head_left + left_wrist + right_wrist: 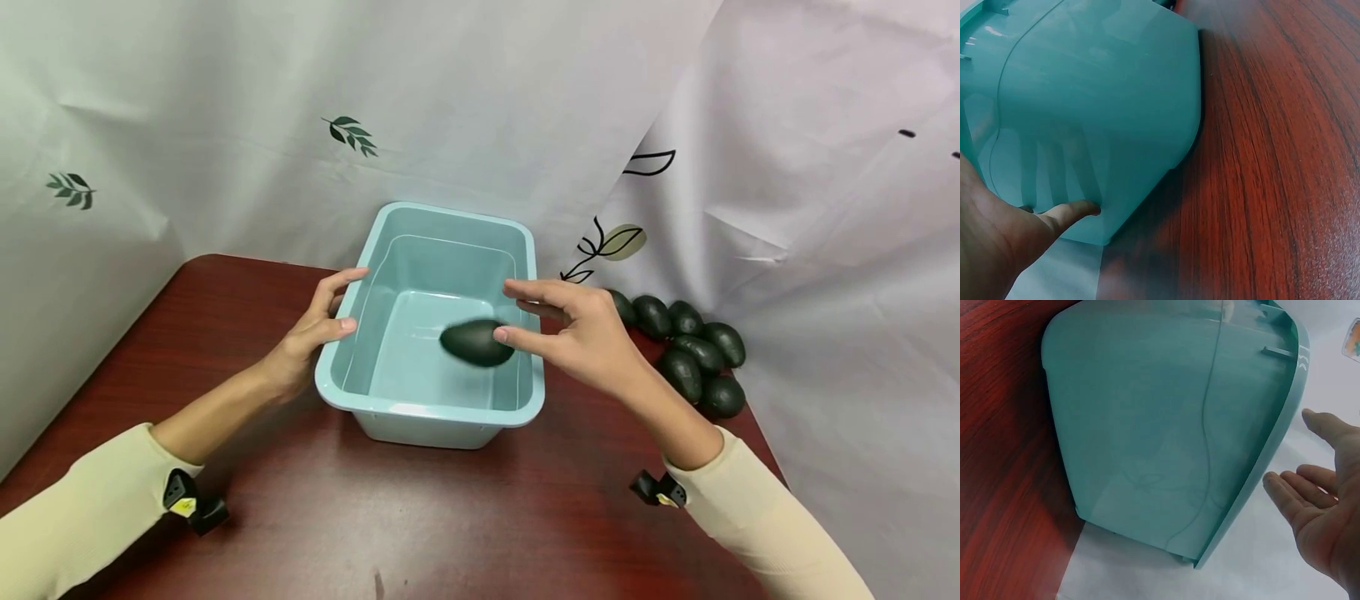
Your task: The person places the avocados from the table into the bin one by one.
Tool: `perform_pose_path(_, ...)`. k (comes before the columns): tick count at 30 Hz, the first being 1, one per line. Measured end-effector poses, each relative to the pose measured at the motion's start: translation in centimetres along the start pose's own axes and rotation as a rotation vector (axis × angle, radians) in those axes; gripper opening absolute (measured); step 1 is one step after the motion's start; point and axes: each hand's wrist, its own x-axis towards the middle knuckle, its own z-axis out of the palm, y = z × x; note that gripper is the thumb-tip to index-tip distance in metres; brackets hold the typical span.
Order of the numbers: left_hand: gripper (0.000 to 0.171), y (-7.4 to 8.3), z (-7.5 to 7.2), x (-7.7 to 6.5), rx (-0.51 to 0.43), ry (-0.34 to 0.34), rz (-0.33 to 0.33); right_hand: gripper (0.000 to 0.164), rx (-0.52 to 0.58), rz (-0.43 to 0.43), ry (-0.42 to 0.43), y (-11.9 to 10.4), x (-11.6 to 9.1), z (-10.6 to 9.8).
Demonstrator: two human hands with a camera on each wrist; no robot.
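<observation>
A pale sleeve (90, 508) covers the left forearm, and a small black device (208, 515) sits below the left hand (306, 340), at the cuff. The left hand lies against the near-side wall of a light blue bin (431, 411), its thumb and index fingertips on the rim and, in the left wrist view, another finger touching the outer wall; its fingers are spread and relaxed rather than clenched. The bin stands upright between the two hands on a reddish-brown table (337, 517). Inside the bin's outline, well to the right of the left hand and just at the right thumb's tip, is a dark green avocado (471, 343), slightly blurred; whether the thumb touches it I cannot tell. The right hand (588, 335) reaches over the bin's right rim with fingers extended and parted, loose around nothing. A second black device (647, 487) is at the right cuff, below that hand. Beyond the right hand, farther right, a cluster of avocados (696, 353) lies on the table, the leftmost partly hidden by the hand. A leaf-printed white sheet (225, 67) hangs behind both hands.
</observation>
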Motion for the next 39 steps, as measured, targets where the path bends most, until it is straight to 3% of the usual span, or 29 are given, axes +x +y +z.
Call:
perform_pose_path(25,0.068,0.0,0.3,0.0,0.004,0.01,-0.003,0.047,0.049,0.128,0.066,1.4,-1.6,-1.6)
perform_pose_path(31,0.068,0.0,0.3,0.1,0.002,0.013,-0.007,0.049,0.026,0.141,0.099,2.4,-1.9,-2.1)
perform_pose_path(39,0.068,0.0,0.3,0.1,0.004,0.007,-0.01,0.046,0.025,0.225,0.14,4.0,-3.0,-2.8)
